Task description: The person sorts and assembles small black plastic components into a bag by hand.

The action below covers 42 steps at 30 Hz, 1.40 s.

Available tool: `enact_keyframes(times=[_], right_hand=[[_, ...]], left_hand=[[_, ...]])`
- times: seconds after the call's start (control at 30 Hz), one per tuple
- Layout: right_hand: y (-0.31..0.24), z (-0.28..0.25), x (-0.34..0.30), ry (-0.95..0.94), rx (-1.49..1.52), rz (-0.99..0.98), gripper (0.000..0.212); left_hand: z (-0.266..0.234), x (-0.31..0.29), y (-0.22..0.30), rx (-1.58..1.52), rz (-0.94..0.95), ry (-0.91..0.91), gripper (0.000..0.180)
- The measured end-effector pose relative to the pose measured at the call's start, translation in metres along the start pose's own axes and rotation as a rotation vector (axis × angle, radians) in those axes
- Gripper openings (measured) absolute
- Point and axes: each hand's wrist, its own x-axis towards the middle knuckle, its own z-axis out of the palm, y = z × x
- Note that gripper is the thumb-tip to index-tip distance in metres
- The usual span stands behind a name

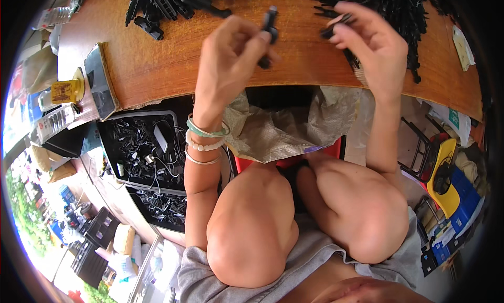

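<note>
Over the wooden table [299, 61], my left hand [226, 61] is closed on a slim black plastic part [270, 22], gripped between thumb and fingers. My right hand [383, 54] pinches a smaller curved black plastic piece [336, 27] with thumb and fingertips. The two pieces are apart, with bare tabletop between them. Beyond my left hand lies a heap of black plastic parts [163, 4]. Another black heap [409, 19] spreads behind and beside my right hand, some pieces reaching toward the table's near edge. The exact kind of these parts cannot be made out.
An open, crumpled sack [278, 137] sits below the table edge, before my knees. Trays [176, 117] of black parts and white cables stand lower left. A dark phone-like slab [101, 80] and a yellow item [65, 91] lie left; a yellow chair [446, 187] stands right.
</note>
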Motion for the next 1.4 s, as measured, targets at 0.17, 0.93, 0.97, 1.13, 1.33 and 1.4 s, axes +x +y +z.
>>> enact_keyframes(times=[0.17,0.93,0.97,1.13,1.33,1.4], right_hand=[[-0.013,-0.005,-0.014,-0.415,0.444,0.160,0.017],[-0.012,-0.003,-0.028,-0.162,0.018,-0.211,0.028],[-0.012,-0.003,-0.028,-0.162,0.016,-0.211,0.028],[-0.013,-0.004,-0.031,-0.255,0.118,-0.120,0.028],[-0.010,-0.006,-0.031,-0.423,0.236,0.137,0.017],[0.007,-0.007,-0.011,-0.230,-0.175,-0.202,0.013]], left_hand=[[0.018,-0.001,0.022,-0.210,-0.237,-0.203,0.024],[0.036,-0.017,0.014,0.351,0.435,-0.128,0.032],[0.035,-0.016,0.014,0.349,0.436,-0.129,0.032],[0.029,-0.014,0.018,0.407,0.386,-0.186,0.031],[-0.023,0.011,0.011,0.766,0.239,0.434,0.027],[-0.034,0.026,0.008,0.938,0.244,0.551,0.034]])
